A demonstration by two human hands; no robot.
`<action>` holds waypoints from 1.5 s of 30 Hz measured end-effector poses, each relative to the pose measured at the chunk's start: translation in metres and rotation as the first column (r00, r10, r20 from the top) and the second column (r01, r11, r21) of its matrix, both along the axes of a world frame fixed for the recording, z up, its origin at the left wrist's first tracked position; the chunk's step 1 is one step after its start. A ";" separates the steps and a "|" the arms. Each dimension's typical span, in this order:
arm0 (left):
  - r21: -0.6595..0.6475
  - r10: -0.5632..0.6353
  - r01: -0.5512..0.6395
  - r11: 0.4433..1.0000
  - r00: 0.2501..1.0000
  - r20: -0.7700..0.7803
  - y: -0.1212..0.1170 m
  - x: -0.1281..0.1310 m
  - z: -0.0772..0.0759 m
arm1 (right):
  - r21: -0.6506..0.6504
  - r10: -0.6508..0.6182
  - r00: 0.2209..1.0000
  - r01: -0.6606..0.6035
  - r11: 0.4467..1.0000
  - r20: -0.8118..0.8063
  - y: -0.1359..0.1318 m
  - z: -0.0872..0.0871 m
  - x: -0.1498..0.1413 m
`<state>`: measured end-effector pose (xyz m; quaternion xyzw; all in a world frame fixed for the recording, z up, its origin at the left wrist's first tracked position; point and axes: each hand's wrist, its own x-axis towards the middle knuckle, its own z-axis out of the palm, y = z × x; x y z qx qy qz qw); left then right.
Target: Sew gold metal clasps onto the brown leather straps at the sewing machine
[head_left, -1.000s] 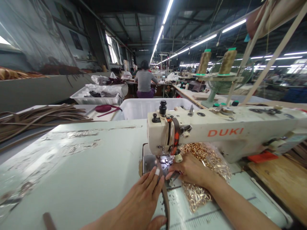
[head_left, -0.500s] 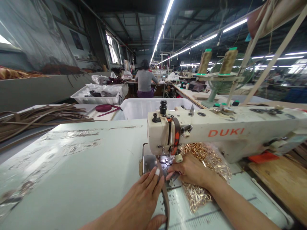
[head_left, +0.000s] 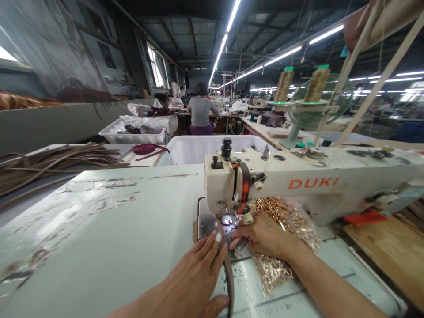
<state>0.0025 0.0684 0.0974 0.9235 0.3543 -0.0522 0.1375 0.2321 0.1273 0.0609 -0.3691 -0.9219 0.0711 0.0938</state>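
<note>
A narrow brown strap [head_left: 229, 278] runs from the table's front edge up to the needle area of the white sewing machine [head_left: 308, 176]. My left hand [head_left: 198, 271] lies along its left side, fingers stretched out and fingertips at the strap just before the needle. White tape wraps one fingertip. My right hand [head_left: 261, 236] is beside the metal needle plate [head_left: 207, 223], right of the strap. Its fingers are curled together; what they hold, if anything, is hidden. Under the right wrist lies a clear bag of gold-coloured metal hardware [head_left: 274, 269].
Brown straps [head_left: 49, 165] are heaped at left, near a maroon tape roll [head_left: 144, 149]. A white bin [head_left: 185, 148] stands behind the table. Thread cones [head_left: 316, 84] rise above the machine. A person [head_left: 200, 112] sits farther back. A wooden board [head_left: 387, 251] lies at right.
</note>
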 end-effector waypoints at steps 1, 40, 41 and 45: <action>-0.002 0.004 -0.004 1.000 1.000 0.011 0.000 0.000 -0.001 | 0.002 -0.001 1.000 0.001 1.000 0.002 0.000 0.000 0.000; 0.067 -0.051 0.044 0.997 0.993 0.107 0.009 -0.004 -0.010 | -0.022 0.001 0.999 0.000 1.000 0.037 -0.001 0.004 -0.002; 0.075 -0.055 0.046 0.996 0.991 0.120 0.009 -0.004 -0.009 | -0.022 0.004 0.999 -0.003 1.000 0.035 -0.001 0.004 -0.002; 0.073 -0.084 0.072 0.995 0.981 0.178 0.012 -0.005 -0.012 | -0.018 0.023 0.999 -0.022 1.000 0.025 -0.002 0.004 -0.001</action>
